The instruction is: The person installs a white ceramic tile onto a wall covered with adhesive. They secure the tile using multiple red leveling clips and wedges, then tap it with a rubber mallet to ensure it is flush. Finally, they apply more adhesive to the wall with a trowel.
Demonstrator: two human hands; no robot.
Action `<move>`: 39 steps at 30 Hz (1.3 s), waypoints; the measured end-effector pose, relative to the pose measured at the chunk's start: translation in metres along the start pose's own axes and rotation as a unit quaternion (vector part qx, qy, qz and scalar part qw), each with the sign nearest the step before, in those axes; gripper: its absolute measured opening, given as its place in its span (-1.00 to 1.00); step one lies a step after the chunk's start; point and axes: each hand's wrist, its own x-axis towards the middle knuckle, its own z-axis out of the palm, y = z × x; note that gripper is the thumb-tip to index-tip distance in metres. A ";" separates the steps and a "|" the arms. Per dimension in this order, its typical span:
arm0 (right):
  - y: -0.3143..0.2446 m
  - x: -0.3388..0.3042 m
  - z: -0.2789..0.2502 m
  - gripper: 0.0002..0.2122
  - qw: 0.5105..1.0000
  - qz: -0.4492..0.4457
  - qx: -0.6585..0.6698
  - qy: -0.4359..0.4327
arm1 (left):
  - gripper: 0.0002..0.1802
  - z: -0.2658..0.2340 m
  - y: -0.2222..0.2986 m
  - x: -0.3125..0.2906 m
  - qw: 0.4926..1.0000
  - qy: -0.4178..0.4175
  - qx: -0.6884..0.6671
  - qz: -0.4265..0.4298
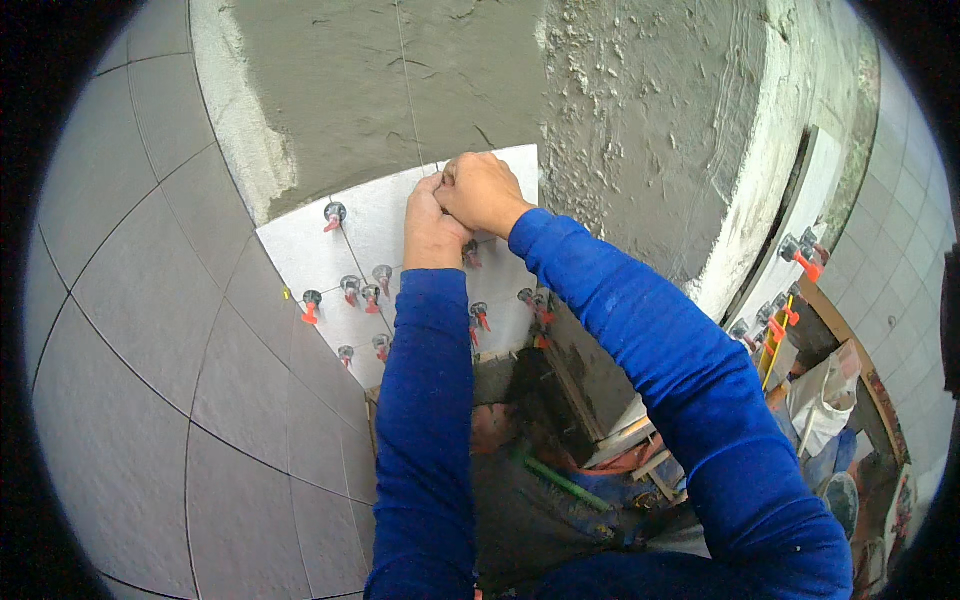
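Note:
My left hand (432, 232) and my right hand (486, 192) meet at the top edge of the white wall tiles (290, 240), close to a joint between two of them. The fingers of both are closed together, and whatever they grip is hidden behind them. Several tile levelling knobs with red handles and dark round bases stand out from the tile joints, among them a knob (334, 215) at the upper left and another knob (311, 306) by the left edge. More knobs show beneath my hands and between my sleeves.
Grey mortar (380, 90) coats the wall above, with a thin string (408, 90) running down it. Large grey tiles (140, 300) cover the left wall. At right, a narrow white tile strip (815, 190) carries more knobs. Below lie a white bag (825, 395), a green rod (568, 484) and a bucket (840, 500).

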 end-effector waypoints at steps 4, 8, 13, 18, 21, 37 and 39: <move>0.003 -0.005 -0.001 -0.70 1.000 -0.008 0.018 -0.003 | -0.68 0.004 -0.004 -0.013 1.000 0.009 0.002 0.008; 0.010 -0.011 -0.003 -0.66 0.999 -0.007 0.010 -0.043 | -0.68 0.001 0.002 -0.022 0.999 0.033 0.026 0.005; 0.007 -0.014 0.007 -0.68 0.999 0.002 0.034 -0.011 | -0.66 0.004 0.015 -0.032 0.995 0.035 0.073 -0.059; 0.001 -0.011 0.013 -0.76 0.999 -0.002 -0.030 0.011 | -0.65 0.012 0.012 -0.035 0.991 0.021 0.127 -0.047; 0.001 -0.012 0.010 -0.78 0.998 -0.017 -0.057 0.008 | -0.68 0.005 0.013 -0.025 0.992 0.019 0.115 -0.042; -0.008 -0.090 -0.025 -0.76 0.995 -0.054 0.052 0.059 | -0.62 0.009 -0.016 -0.129 0.968 -0.045 0.218 0.115; -0.003 -0.120 -0.032 -0.75 0.986 -0.049 0.140 0.079 | -0.59 0.007 -0.033 -0.151 0.960 -0.065 0.236 0.138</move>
